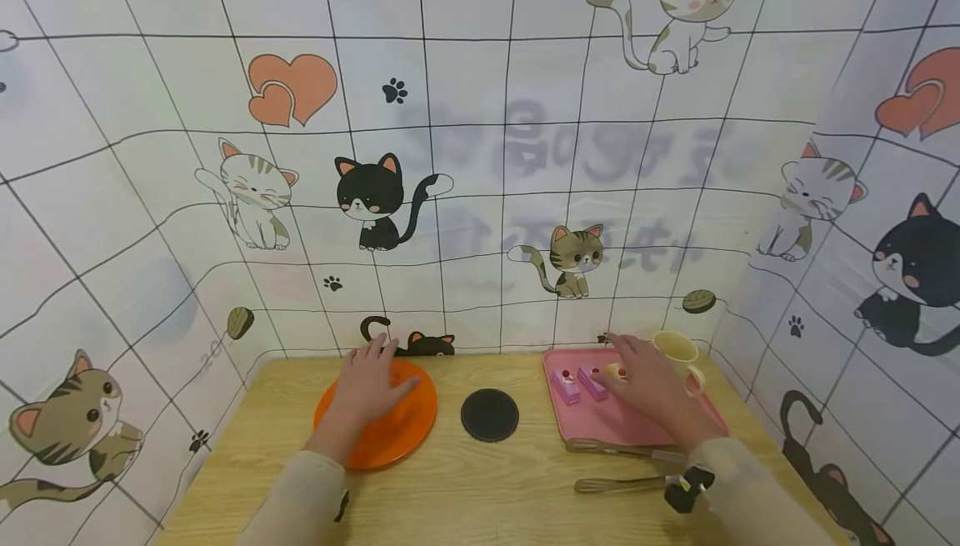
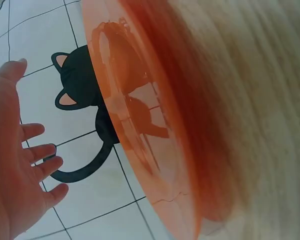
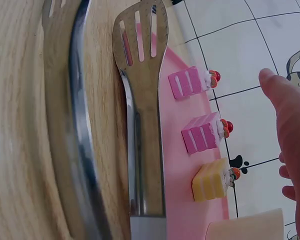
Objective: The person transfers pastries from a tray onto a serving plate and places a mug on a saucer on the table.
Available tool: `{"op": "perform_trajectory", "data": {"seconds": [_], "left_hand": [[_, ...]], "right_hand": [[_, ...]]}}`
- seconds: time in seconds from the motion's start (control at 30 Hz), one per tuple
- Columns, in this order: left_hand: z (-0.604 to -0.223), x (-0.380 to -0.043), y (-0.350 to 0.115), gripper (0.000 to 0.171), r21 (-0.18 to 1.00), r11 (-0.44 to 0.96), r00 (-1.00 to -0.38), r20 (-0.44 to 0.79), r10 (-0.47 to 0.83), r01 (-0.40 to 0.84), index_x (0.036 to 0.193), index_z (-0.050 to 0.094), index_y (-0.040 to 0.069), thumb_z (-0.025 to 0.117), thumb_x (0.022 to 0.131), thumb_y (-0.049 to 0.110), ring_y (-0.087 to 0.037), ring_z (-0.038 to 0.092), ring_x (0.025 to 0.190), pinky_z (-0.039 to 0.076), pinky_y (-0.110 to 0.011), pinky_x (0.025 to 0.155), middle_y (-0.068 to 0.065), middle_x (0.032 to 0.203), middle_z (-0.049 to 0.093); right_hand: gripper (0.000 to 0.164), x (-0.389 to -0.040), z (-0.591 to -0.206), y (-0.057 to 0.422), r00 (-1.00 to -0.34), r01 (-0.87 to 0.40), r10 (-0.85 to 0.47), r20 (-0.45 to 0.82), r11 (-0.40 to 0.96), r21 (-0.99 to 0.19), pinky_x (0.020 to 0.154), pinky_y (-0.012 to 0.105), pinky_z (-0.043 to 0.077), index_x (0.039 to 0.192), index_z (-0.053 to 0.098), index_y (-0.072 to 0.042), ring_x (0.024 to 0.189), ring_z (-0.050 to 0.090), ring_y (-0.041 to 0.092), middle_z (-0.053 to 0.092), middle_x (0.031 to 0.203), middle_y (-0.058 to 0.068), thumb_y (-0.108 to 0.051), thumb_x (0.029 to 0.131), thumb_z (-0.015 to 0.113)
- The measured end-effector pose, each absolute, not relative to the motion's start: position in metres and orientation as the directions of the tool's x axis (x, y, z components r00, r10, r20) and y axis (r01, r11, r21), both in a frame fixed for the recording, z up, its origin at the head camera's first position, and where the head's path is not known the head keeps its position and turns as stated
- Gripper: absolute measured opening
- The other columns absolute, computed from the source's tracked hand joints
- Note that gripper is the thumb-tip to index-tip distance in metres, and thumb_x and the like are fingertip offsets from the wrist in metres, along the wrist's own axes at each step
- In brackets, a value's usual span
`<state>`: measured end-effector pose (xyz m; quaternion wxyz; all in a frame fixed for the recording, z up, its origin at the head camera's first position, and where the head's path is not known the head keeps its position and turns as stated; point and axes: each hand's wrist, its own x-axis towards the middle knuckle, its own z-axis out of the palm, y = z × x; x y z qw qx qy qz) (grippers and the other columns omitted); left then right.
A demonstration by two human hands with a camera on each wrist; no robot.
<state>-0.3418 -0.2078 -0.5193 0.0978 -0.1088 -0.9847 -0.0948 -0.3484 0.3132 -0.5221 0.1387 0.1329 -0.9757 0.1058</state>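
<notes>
My left hand (image 1: 367, 383) hovers over an orange plate (image 1: 412, 421), fingers spread and holding nothing. The left wrist view shows that hand (image 2: 15, 165) beyond the plate's glossy rim (image 2: 165, 150). Over a pink tray (image 1: 600, 425) is my right hand (image 1: 651, 375), its fingers extended and nothing gripped. Two pink toy cake slices (image 1: 566, 385) and a yellow slice (image 3: 210, 180) stand on the tray, each with a red topping; the hand partly hides the yellow one in the head view. A pale yellow mug (image 1: 677, 348) is at the tray's back right, beyond this hand.
A black round coaster (image 1: 490, 415) lies between plate and tray. In front of the tray, metal tongs with slotted ends (image 3: 145, 100) lie spread on the wooden table (image 1: 480, 496). White cat-print sheeting (image 1: 480, 196) rises behind and at both sides.
</notes>
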Motion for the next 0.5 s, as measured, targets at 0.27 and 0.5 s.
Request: {"op": "perform_trajectory", "data": {"seconds": [0.27,0.5], "left_hand": [[-0.522,-0.335,-0.220,0.089,0.354,0.884,-0.940,0.258,0.222,0.306,0.165,0.046,0.002,0.076,0.102,0.056,-0.054,0.041,0.154,0.033,-0.076,0.122,-0.027,0.173,0.038],[-0.526,-0.328,-0.234,0.086,0.437,0.830,-0.927,0.298,0.229,0.346,0.163,0.048,0.001,0.082,0.100,0.049,-0.053,0.047,0.150,0.039,-0.070,0.122,-0.027,0.168,0.045]], "right_hand": [[0.080,-0.338,-0.526,0.321,-0.929,-0.287,-0.195,0.316,0.918,-0.275,0.118,0.074,0.041,0.160,0.052,-0.003,0.145,0.051,0.054,0.056,0.157,0.028,-0.053,0.102,0.077],[0.073,-0.325,-0.528,0.325,-0.924,-0.311,-0.184,0.335,0.872,-0.378,0.117,0.076,0.040,0.155,0.057,-0.004,0.145,0.051,0.052,0.059,0.155,0.025,-0.044,0.100,0.083]]}}
